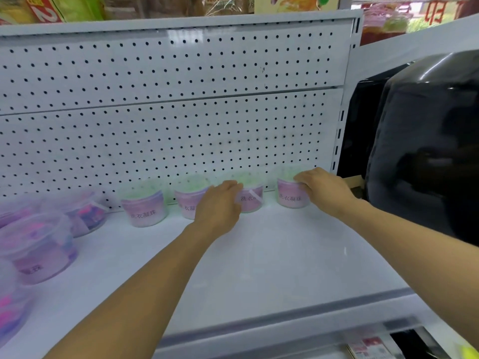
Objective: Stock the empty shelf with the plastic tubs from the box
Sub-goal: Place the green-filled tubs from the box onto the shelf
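A: Head view: where are your tubs?

B: Four stand along the back of the shelf point(259, 255). Your left hand point(220, 203) curls around the third tub point(250, 200); your right hand point(324, 187) grips the end tub point(291, 196).

A: How will they handle?

B: Probably light, smooth, thin-walled plastic; hold the sides below the lid, without squeezing.

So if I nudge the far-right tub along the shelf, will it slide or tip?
The far-right tub looks squat with a flat base, so it probably slides rather than tips. The white shelf looks smooth, so expect little drag. The right hand grips near its rim; pushing lower seems safer.
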